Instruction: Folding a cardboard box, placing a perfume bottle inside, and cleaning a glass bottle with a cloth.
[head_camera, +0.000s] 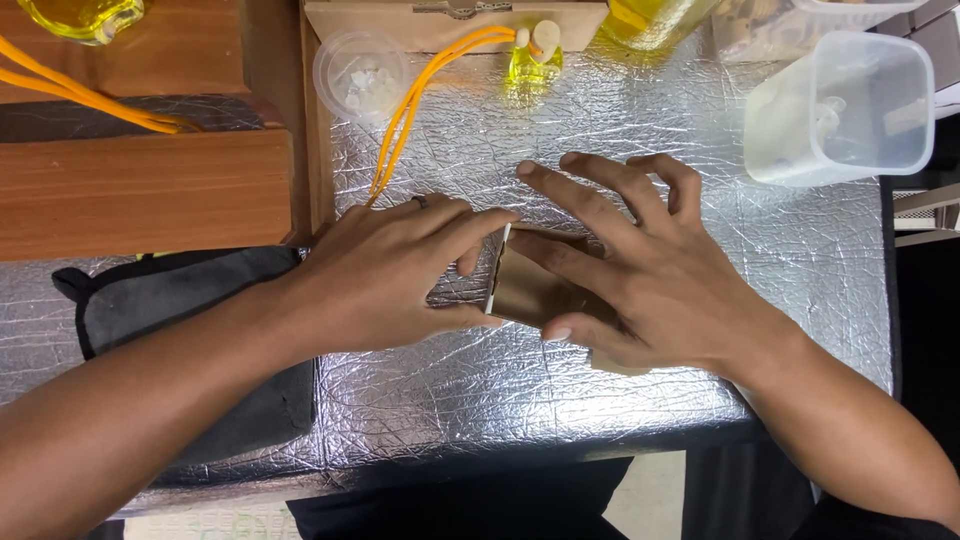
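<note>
A small brown cardboard box lies on the crinkled silver foil surface, held between both hands. My left hand, with a ring on one finger, presses its thumb and forefinger on the box's pale left edge. My right hand covers the box's right side, its forefinger and thumb on the box and the other fingers spread above it. Most of the box is hidden under my right palm.
A dark cloth lies at the left under my forearm. Yellow cords run to a small yellow bottle. A round clear lidded cup, a clear plastic tub, a flat cardboard piece and wooden blocks stand around.
</note>
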